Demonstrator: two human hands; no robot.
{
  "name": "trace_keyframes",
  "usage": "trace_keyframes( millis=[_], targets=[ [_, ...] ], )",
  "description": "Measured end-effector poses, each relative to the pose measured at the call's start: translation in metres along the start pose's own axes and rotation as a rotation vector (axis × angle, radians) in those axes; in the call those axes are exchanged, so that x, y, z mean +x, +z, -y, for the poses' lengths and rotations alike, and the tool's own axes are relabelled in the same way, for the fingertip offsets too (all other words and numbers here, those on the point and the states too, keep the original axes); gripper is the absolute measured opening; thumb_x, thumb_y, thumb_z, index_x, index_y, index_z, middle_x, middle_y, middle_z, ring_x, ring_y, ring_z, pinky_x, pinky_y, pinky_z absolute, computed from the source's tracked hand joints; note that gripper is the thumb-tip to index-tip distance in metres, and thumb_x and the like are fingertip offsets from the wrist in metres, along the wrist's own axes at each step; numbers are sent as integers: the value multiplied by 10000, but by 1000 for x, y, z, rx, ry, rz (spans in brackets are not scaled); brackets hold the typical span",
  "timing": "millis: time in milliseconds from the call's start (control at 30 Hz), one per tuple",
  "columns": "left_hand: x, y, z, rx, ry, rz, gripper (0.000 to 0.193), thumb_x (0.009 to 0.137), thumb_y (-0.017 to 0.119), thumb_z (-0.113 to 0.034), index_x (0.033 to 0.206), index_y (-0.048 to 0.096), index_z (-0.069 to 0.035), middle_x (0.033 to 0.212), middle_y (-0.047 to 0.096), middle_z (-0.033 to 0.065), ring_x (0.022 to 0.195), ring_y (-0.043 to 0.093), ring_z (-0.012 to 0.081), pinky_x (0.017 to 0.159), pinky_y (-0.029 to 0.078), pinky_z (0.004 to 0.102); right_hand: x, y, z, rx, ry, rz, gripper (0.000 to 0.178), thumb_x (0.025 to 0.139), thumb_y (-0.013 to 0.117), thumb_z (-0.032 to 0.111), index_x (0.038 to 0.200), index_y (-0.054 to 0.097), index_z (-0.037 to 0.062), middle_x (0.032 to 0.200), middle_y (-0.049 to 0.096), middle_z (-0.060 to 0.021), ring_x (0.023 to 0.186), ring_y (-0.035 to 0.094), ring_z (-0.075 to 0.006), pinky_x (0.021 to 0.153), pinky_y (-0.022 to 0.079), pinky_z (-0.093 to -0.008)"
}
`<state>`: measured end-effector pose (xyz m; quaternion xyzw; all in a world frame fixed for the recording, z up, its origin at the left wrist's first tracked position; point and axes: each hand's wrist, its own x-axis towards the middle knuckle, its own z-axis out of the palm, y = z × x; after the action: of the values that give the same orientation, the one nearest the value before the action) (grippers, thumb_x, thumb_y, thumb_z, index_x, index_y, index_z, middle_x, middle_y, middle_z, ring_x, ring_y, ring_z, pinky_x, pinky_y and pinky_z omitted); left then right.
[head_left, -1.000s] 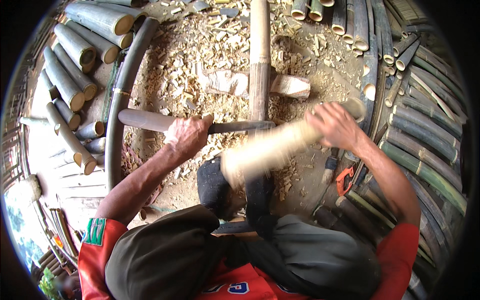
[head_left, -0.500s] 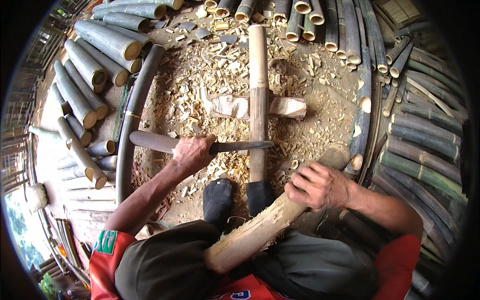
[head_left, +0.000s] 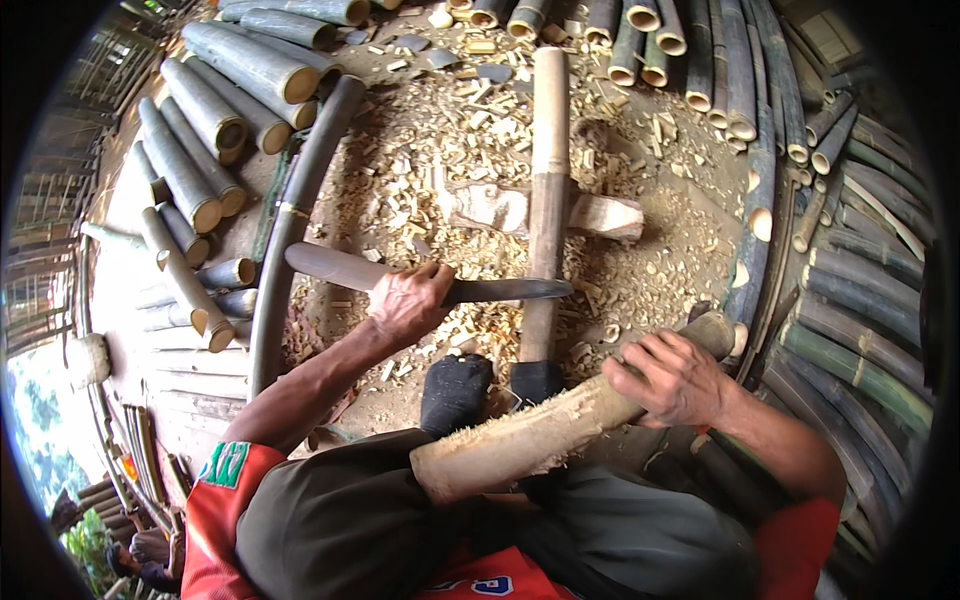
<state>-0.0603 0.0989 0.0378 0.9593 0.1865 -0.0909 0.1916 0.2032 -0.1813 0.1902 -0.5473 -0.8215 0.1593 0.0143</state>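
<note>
My left hand (head_left: 412,303) is closed round a knife (head_left: 510,289). Its long wooden handle reaches out to the left, and its dark blade points right, the tip over an upright-lying bamboo pole (head_left: 549,150). In my right hand (head_left: 668,380) is the upper end of a thick bamboo piece (head_left: 530,440), gripped from above. This piece slants across my lap, its lower end on my left thigh. Most of its skin is shaved off, leaving a pale, rough surface with frayed fibres. Blade and bamboo piece are apart.
The pole lies across a short wood block (head_left: 490,208), its near end by my dark-shod feet (head_left: 458,392). Shavings (head_left: 430,160) cover the ground. Cut bamboo lengths (head_left: 250,62) are stacked left, ahead and right. Another person (head_left: 152,562) is at the far lower left.
The bamboo piece has swung to a flatter slant, its lower end raised. My right hand still grips it. The whole view has shifted, so the surroundings sit further right.
</note>
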Motion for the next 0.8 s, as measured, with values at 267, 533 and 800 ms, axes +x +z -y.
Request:
trace_keyframes(
  millis=[267, 533, 800],
  targets=[
    [6, -12, -4, -70, 67, -93, 192, 842, 764, -213, 842, 615, -92, 740, 672, 101, 657, 703, 323, 617, 561, 473, -15, 19, -7, 55, 126, 142, 968, 564, 981, 380, 1370, 538, 78, 1112, 602, -97, 1005, 648, -280, 844, 541, -431],
    [19, -9, -4, -44, -11, 25, 175, 929, 698, -244, 898, 634, -84, 776, 717, 142, 631, 709, 318, 603, 571, 484, -9, 16, -6, 56, 141, 154, 960, 584, 975, 388, 1379, 534, 81, 1123, 607, -100, 1014, 654, -287, 859, 554, -422],
    [16, -7, -4, -1, -26, 48, 141, 955, 651, -201, 912, 620, -71, 772, 713, 153, 628, 701, 345, 591, 560, 496, 1, 7, -6, -9, 72, 123, 882, 595, 953, 367, 1339, 560, 104, 1068, 601, -80, 957, 646, -261, 821, 548, -411]
  ],
)
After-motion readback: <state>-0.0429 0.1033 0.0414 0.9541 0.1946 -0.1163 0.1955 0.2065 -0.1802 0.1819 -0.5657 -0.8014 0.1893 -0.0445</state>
